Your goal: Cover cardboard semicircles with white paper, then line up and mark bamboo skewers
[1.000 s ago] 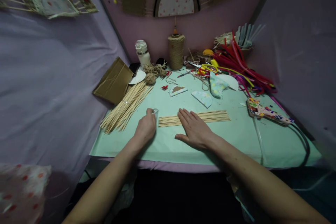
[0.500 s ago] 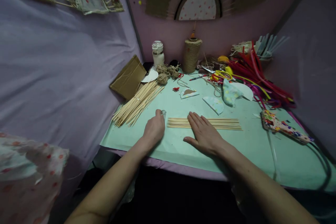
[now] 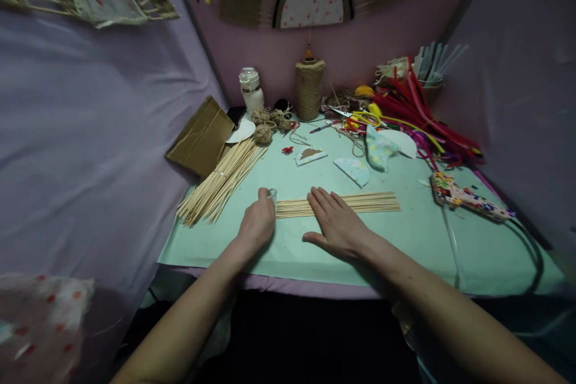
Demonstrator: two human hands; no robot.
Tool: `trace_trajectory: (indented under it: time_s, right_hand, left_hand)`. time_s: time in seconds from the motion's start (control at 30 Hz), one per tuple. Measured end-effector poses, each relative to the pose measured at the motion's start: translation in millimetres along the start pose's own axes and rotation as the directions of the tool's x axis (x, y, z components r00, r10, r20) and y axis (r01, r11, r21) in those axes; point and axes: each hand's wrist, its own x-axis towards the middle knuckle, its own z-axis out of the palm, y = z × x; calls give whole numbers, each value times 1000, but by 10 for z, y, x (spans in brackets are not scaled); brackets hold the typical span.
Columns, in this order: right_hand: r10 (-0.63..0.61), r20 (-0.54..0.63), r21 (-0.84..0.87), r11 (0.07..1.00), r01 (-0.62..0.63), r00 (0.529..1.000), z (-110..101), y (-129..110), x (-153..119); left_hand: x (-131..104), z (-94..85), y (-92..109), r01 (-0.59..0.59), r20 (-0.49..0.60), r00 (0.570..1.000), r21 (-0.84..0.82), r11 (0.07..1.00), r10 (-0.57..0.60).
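Note:
Thin wooden sticks point(image 3: 375, 201) lie side by side in a flat row on the green tabletop. Across them, palm down, rests my right hand point(image 3: 336, 225), its fingers stretched out and thumb apart. My left hand point(image 3: 258, 219) is closed at the row's left end. From its fingers pokes a small see-through piece point(image 3: 272, 194), perhaps plastic; its kind I cannot make out. Its edge is close against the stick ends. Left of that hand, a larger bundle of sticks point(image 3: 220, 183) is bound round the middle.
Folded cardboard point(image 3: 200, 137) leans behind the bundle. Twine balls point(image 3: 263, 134), a twine spool point(image 3: 309, 90) and a white bottle point(image 3: 252, 91) stand at the back. Patterned fabric pieces point(image 3: 352, 171) lie beyond the sticks. Scissors point(image 3: 341, 112), red pipe cleaners point(image 3: 427, 108) and a corded glue gun point(image 3: 468, 197) are to the right.
My view has shifted right, so the scene sits further left. My left hand and the clear piece are slightly closer to the stick ends. My right hand stays flat on the row.

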Motion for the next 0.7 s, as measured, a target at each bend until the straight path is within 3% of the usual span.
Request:
trace_trajectory:
  time_s: [0.7]
  right_hand:
    - [22, 37, 14, 1000, -22, 999, -34, -45, 30]
  left_hand:
    - [1, -52, 155, -36, 80, 996, 135, 990, 26]
